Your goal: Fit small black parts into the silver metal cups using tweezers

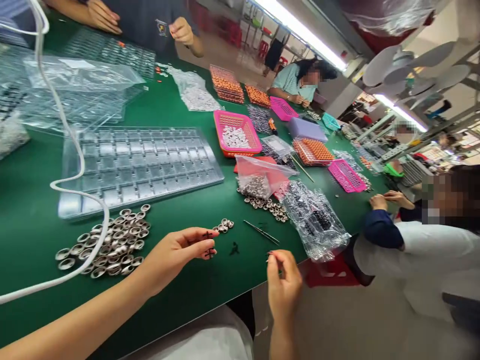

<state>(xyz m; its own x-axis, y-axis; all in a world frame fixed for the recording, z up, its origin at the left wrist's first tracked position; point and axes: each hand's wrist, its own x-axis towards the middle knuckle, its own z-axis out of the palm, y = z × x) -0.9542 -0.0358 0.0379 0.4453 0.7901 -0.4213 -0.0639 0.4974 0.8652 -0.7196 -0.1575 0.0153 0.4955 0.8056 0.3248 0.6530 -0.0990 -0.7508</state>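
My left hand (187,248) is closed in a pinch around small black branched pieces (209,252) that stick out past the fingertips. Across a short gap to the right, my right hand (284,280) pinches a small dark piece (269,254), too small to make out fully. Between the two hands a few more black pieces (234,248) lie on the green tabletop. Just beyond them are tweezers (261,232) and a small cluster of silver metal rings (225,226). Left of my left forearm spreads a larger heap of silver rings (116,240).
A clear compartment tray (142,167) lies beyond the rings, and a white cable (80,165) crosses the left side. A pink basket (238,132) holds white parts. Plastic bags (315,220) lie at right. Co-workers sit across and to the right (393,235). The table edge (240,295) runs below my hands.
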